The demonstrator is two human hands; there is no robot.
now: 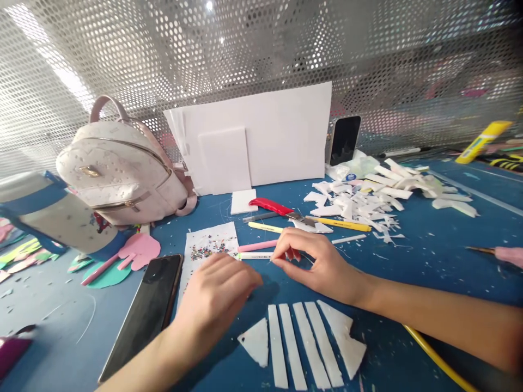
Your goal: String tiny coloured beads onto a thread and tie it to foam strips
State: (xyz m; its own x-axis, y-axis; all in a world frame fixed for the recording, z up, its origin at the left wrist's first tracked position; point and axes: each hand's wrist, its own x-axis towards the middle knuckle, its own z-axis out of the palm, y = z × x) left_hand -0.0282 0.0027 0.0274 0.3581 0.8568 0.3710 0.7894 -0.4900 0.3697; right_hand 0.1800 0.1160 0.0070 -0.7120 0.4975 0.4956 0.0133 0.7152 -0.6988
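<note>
Checked hands first. Saw left hand (218, 296) over the near right part of the paper (226, 228), with curled fingers and hidden tips; could not tell holding from released. Saw right hand (312, 258) to the right of the paper, with thumb and forefinger tips close together, pinch-like. Noticed a thin sliver (307, 259) at the palm side; could not identify it or confirm a grasp.

Counted four white foam strips (311, 347) on the blue table (412, 261), nearer than the paper and to its right, side by side with narrow gaps. Found a foam triangle (257, 343) and a notched foam piece (345, 340) at the row's two ends, same side of the paper. Found tiny coloured bits (204, 249) scattered on the paper itself.

Logged the rest. Saw a dark phone (143, 316) flat, just left of the paper, with pink cutout (141, 250), mug (57, 218) and pale backpack (122, 163) farther left. Spotted pink pen (257, 246) and white pen (255, 255) just right of the paper, with red-handled tool (272, 207) beyond. Found white scraps (355, 204) piled well right of the paper. Saw a white board (290, 130) upright behind the paper. Noted glue stick (484, 142) far right of it.
</note>
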